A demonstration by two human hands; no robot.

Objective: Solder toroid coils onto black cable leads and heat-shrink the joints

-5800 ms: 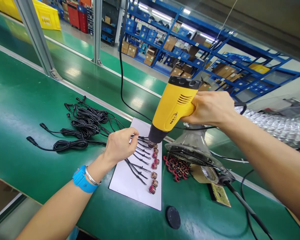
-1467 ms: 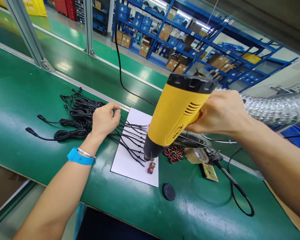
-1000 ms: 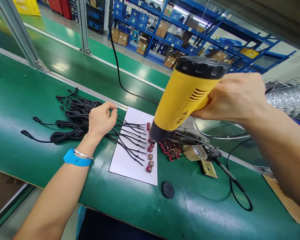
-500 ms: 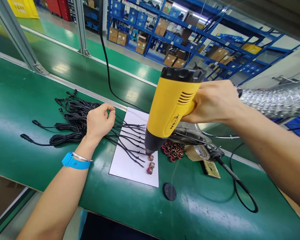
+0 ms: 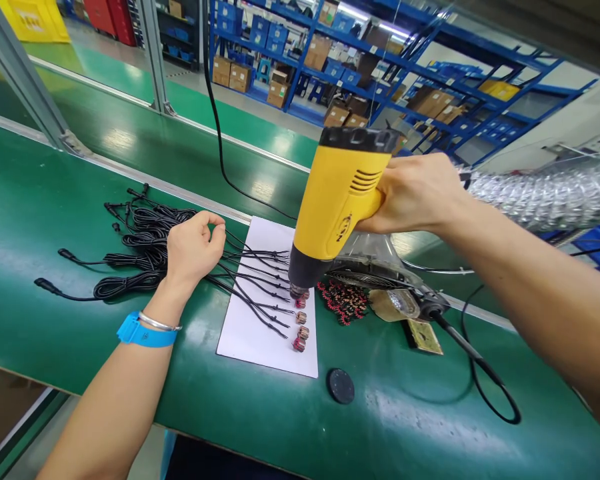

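My right hand (image 5: 415,193) is wrapped round the handle of a yellow heat gun (image 5: 343,200), its black nozzle tilted down over a white sheet (image 5: 265,357). Just below the nozzle, small copper-coloured coils (image 5: 301,318) with some red parts lie in a row at the ends of thin black cables (image 5: 255,303). My left hand (image 5: 196,247) is closed above the cables, thumb and forefinger curled together; what its hidden fingers hold, if anything, cannot be seen. Beside it lie coiled bundles of black cable (image 5: 125,283) with connectors.
A pile of small red-and-copper parts (image 5: 343,301) sits right of the sheet. Near it are a fan-like fixture (image 5: 375,277), a yellow sponge in a tray (image 5: 424,336) and a round black disc (image 5: 341,386). A silver duct (image 5: 535,197) runs along the right; the gun's cord (image 5: 220,147) hangs behind.
The heat gun has shifted slightly left and up along the row, away from the nearer coils, showing more of them. My left hand stays closed in nearly the same place.
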